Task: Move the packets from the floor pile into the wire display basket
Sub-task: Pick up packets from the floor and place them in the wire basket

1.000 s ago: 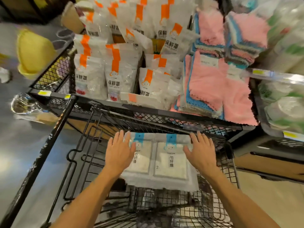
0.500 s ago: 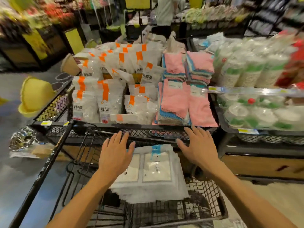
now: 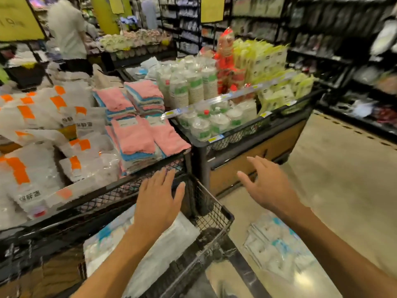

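Note:
White packets with blue labels (image 3: 171, 239) lie stacked inside the black wire display basket (image 3: 214, 214) at lower centre. My left hand (image 3: 159, 196) hovers above that stack with fingers straight and holds nothing. My right hand (image 3: 266, 183) is out past the basket's right side, over the floor, fingers spread and empty. On the floor to the right lies a pile of more blue-labelled packets (image 3: 277, 246), partly behind my right forearm. The frame is blurred by motion.
An upper mesh bin (image 3: 150, 177) holds orange-labelled white packets (image 3: 32, 168) and pink cloths (image 3: 137, 134). To the right stands a display of cup stacks (image 3: 214, 117) on a wood-panelled stand. Beige floor (image 3: 335, 168) lies beyond. A person (image 3: 66, 33) stands far back left.
The view has swung right and up. Both hands have lifted off the stacked packets; my right hand has moved out of the basket toward the floor pile, which has come into view.

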### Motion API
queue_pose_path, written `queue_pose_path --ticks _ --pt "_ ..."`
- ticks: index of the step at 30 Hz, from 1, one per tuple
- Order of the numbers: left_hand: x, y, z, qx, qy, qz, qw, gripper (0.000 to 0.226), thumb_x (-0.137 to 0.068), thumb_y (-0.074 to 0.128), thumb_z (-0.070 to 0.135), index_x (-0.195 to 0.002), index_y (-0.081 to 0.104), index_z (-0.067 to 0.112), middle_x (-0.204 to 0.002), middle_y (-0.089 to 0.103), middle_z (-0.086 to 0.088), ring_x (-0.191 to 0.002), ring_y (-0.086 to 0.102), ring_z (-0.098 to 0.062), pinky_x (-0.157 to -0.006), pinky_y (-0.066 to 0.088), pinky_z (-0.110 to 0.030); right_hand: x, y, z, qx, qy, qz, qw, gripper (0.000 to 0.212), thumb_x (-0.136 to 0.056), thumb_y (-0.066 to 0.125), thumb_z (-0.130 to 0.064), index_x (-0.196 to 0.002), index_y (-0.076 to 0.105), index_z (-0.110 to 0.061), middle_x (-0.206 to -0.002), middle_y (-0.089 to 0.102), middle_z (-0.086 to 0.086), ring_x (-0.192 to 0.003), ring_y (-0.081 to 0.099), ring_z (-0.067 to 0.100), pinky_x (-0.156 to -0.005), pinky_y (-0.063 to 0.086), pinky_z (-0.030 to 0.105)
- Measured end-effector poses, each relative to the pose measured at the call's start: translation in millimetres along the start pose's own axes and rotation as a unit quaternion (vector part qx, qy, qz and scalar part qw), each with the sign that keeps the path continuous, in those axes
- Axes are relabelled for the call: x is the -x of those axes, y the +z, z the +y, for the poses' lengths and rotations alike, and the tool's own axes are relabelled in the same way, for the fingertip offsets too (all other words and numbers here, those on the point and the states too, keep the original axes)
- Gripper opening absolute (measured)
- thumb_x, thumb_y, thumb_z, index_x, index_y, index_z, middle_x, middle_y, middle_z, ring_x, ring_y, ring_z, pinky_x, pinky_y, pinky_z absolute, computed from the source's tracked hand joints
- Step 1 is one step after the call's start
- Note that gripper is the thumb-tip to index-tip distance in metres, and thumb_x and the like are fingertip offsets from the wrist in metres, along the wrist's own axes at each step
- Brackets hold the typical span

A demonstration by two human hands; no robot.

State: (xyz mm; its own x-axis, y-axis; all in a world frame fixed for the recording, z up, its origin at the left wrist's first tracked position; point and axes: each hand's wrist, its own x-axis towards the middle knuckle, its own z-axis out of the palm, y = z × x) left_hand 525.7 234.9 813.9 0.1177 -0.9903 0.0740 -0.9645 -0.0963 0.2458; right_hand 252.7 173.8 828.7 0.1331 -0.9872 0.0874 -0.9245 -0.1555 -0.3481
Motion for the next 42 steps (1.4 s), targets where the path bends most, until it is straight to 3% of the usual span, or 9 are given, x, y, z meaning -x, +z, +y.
queue_pose_path --ticks 2,6,11,25,31,37,42 --pt "1.2 8.6 27.0 0.015 0.044 -0.007 0.999 0.071 -0.102 0.016 0.063 -0.158 0.035 0.023 -0.164 0.034 0.000 -0.150 0.032 -0.022 -0.121 0.023 -0.042 23.2 -17.3 26.6 -0.002 0.046 0.011 0.999 0.068 -0.101 0.046 -0.061 -0.156 0.040 -0.022 -0.162 0.040 0.003 -0.150 0.034 0.023 -0.122 0.027 0.040" --pt "-1.6 26.3 80.2 0.036 0.106 -0.034 0.993 0.083 -0.093 0.005 0.068 -0.159 0.032 0.026 -0.165 0.032 0.001 -0.153 0.027 -0.018 -0.124 0.022 -0.040 63.2 -44.1 75.2 0.021 0.125 0.035 0.991 0.065 -0.102 0.047 -0.058 -0.155 0.042 -0.022 -0.158 0.046 0.003 -0.144 0.042 0.024 -0.115 0.032 0.038" --pt "-22.5 46.8 139.4 0.026 0.162 -0.050 0.985 0.062 -0.106 0.027 0.057 -0.160 0.030 0.026 -0.165 0.031 0.002 -0.153 0.026 -0.016 -0.125 0.023 -0.041 90.5 -55.9 141.3 0.005 0.196 0.057 0.979 0.066 -0.100 0.048 -0.060 -0.155 0.042 -0.022 -0.156 0.048 0.002 -0.143 0.043 0.025 -0.117 0.032 0.038" --pt "-78.6 139.5 299.8 0.033 0.216 -0.116 0.969 0.061 -0.107 0.032 0.052 -0.160 0.030 0.023 -0.165 0.033 0.000 -0.153 0.028 -0.017 -0.125 0.022 -0.038 97.8 -55.6 328.6 -0.017 0.318 0.062 0.946 0.070 -0.101 0.045 -0.061 -0.158 0.036 -0.021 -0.161 0.042 0.002 -0.147 0.040 0.024 -0.120 0.032 0.039" --pt "-108.1 179.4 329.1 0.030 0.222 -0.151 0.963 0.062 -0.106 0.036 0.050 -0.160 0.030 0.021 -0.164 0.034 -0.001 -0.153 0.029 -0.018 -0.125 0.023 -0.039 91.3 -39.4 379.3 -0.016 0.377 0.051 0.925 0.074 -0.100 0.044 -0.064 -0.160 0.032 -0.021 -0.164 0.037 0.001 -0.150 0.036 0.022 -0.122 0.029 0.039" --pt "-167.7 243.0 349.3 0.029 0.252 -0.193 0.948 0.066 -0.102 0.033 0.053 -0.156 0.039 0.015 -0.157 0.046 -0.006 -0.145 0.042 -0.021 -0.121 0.033 -0.042 62.6 -8.0 410.6 -0.011 0.424 0.027 0.905 0.077 -0.099 0.048 -0.063 -0.159 0.035 -0.017 -0.163 0.040 0.004 -0.149 0.038 0.024 -0.121 0.031 0.039" --pt "-228.7 298.4 365.7 0.003 0.261 -0.221 0.940 0.061 -0.105 0.043 0.043 -0.158 0.032 0.014 -0.160 0.041 -0.007 -0.149 0.036 -0.023 -0.123 0.026 -0.043 19.0 15.8 427.3 -0.004 0.464 0.026 0.886 0.077 -0.098 0.049 -0.062 -0.158 0.035 -0.015 -0.162 0.041 0.005 -0.149 0.038 0.025 -0.122 0.034 0.042"
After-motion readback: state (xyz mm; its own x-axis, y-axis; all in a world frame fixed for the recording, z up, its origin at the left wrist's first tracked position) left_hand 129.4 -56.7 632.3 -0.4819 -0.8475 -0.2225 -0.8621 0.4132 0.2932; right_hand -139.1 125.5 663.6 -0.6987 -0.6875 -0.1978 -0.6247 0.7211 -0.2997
